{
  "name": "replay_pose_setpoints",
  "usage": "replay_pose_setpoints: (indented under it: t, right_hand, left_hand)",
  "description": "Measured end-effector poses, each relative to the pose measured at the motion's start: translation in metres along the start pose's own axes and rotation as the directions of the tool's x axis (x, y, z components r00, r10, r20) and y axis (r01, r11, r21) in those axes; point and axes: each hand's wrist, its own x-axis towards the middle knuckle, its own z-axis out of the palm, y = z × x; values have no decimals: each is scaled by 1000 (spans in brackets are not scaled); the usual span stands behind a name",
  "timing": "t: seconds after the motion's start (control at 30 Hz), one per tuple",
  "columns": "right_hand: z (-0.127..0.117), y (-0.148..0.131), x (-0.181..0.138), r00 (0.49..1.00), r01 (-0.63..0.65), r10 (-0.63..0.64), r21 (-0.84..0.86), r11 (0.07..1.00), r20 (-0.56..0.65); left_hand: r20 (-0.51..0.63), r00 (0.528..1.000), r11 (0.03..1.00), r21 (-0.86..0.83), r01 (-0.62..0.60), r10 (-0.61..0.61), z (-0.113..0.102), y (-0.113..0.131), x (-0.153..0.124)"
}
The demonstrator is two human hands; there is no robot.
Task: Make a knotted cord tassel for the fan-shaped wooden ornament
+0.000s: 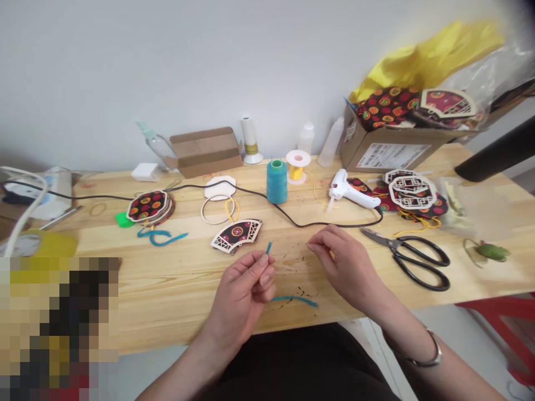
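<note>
My left hand [246,287] is closed in a pinch on a bundle of teal thread [268,247]. A short end pokes up above the fingertips, and a longer teal length [298,299] shows below the hand over the table edge side. To the right, my right hand [345,264] has thumb and fingers pressed together; whatever they may hold is too small to make out. Just beyond my left hand lies a fan-shaped wooden piece [238,234] with patterned fabric. Black-handled scissors [412,253] rest beside my right hand.
A teal thread spool [276,182] and a yellow cord spool [297,167] stand behind. A white glue gun [353,191] trails a black cable across the table. Stacked fabric pieces [146,206] sit left, and a filled cardboard box [388,147] stands back right.
</note>
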Motion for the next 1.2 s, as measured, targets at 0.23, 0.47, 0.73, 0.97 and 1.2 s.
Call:
replay_pose_setpoints:
  t: [0.23,0.47,0.73,0.97,1.2]
  right_hand:
    - [6,-22,-4,940,171,-266,382,908,214]
    - [9,-27,-4,945,31,-146,362,932,294]
    - [-4,-15,-7,961,-83,-30,387,918,276]
    - [-17,-3,4,956,-227,275,333,915,-105]
    - [17,-30,-15,964,93,-109,-76,993,-241]
  left_hand:
    - [27,999,1000,2,18,-18,4,1,-3]
    - [16,1000,1000,-10,-9,10,3,3,-1]
    - [-25,999,999,-23,-48,48,2,6,2]
    - [-121,986,990,-59,-127,119,0,10,3]
    - [-71,997,998,39,45,-42,7,-8,3]
